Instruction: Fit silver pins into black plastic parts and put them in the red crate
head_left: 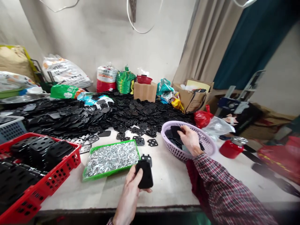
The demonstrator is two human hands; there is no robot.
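Near the front of the table, my left hand [132, 186] is closed on a flat black plate [145, 176] with rounded corners, thumb on top. Just behind it lies another black plate with holes [147, 158]. My right hand [190, 139] reaches into an oval lilac basket [211, 140], its fingers pinching a dark flat plate [175, 130]; more dark plates lie under it. Left of my left hand sits a green tray [110, 175] full of small silvery metal pins [112, 157].
A red crate [58, 173] of stacked black plates stands at the left. Behind spreads a large heap of black plates [131, 109]. A red jar with a metal top [232, 147] is right of the basket. Bags and cardboard boxes [145, 91] line the wall.
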